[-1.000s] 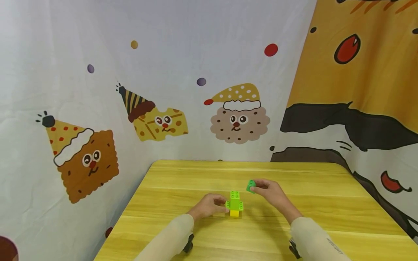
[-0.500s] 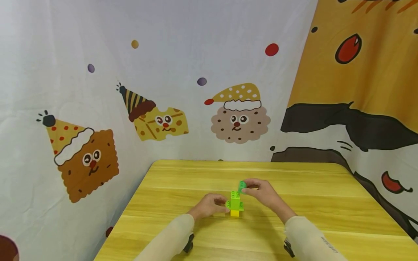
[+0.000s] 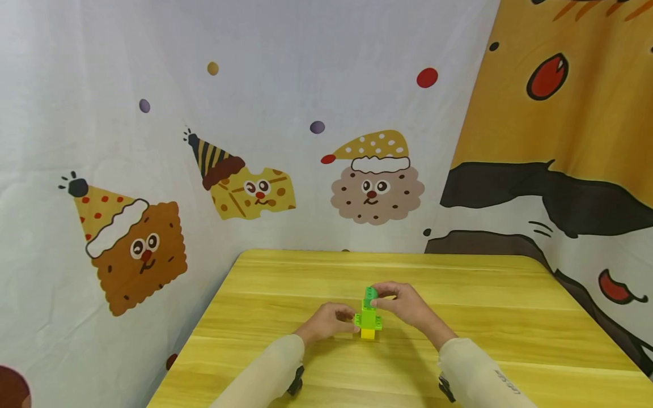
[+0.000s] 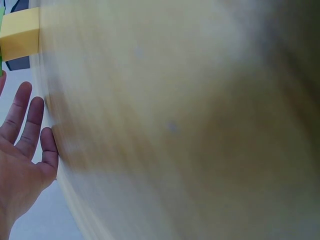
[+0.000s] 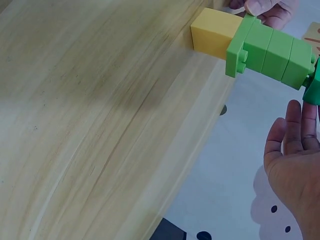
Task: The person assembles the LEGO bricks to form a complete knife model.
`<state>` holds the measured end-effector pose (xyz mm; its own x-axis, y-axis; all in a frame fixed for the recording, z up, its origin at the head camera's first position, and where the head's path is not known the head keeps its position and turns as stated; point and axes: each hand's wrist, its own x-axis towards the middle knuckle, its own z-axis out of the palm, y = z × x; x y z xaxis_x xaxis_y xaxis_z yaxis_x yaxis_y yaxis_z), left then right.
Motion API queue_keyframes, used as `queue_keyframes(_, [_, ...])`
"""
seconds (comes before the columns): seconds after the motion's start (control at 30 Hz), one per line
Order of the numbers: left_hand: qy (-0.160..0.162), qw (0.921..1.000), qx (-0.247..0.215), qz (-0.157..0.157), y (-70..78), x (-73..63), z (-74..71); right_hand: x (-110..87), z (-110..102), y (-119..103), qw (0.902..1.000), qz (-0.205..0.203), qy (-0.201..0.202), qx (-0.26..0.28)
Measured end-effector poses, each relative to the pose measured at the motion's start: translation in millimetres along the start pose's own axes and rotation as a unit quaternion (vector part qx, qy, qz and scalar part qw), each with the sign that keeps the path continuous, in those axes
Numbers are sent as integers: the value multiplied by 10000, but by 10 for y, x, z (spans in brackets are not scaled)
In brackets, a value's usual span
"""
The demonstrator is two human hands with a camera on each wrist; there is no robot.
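A small tower of toy building blocks [image 3: 368,318] stands on the table, with a yellow block [image 5: 215,32] at its base. On that lie a wide light green plate [image 5: 237,50] and a column of light green blocks [image 5: 275,52]. My left hand [image 3: 326,323] holds the plate's left end between thumb and index finger; its other fingers [image 4: 34,117] are spread loosely. My right hand [image 3: 405,301] pinches a dark green block [image 3: 370,294] at the column's top. In the right wrist view the dark green block [image 5: 313,89] meets the top studs, partly cut off by the frame edge.
The wooden table [image 3: 285,272] spreads around the tower, with its far edge beyond the hands. Behind it hangs a white cloth [image 3: 285,68] printed with cartoon biscuits and cheese. Dark devices [image 3: 296,381] sit at both wrists.
My right hand has moved left with the dark green block, from beside the tower to over its top. My left hand has stayed at the plate.
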<state>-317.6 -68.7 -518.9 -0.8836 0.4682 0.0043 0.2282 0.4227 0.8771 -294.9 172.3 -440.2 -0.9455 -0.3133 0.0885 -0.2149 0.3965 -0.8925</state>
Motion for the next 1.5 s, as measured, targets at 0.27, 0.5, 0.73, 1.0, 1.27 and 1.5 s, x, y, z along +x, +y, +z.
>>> queue_keyframes(0.27, [0,10000,10,2,17,0,3,12,15,32,9998,-119,-109,-106])
queue_keyframes(0.5, [8,10000,-28,-51,10,-6,5,22,42,28,9996,-167,-112,-178])
queue_keyframes(0.73, [35,10000,27,-23,-6,2,8,12,56,13,9994,-232,-70,-243])
queue_keyframes(1.0, [39,10000,83,-6,-4,-4,9,20,85,21,9992,-204,82,-328])
queue_keyframes(1.27, [38,10000,31,-8,-5,-15,16,10,94,13,9988,-252,160,-383])
queue_keyframes(1.5, [69,10000,-20,-34,17,-28,14,2,96,20,9979,-433,166,-461])
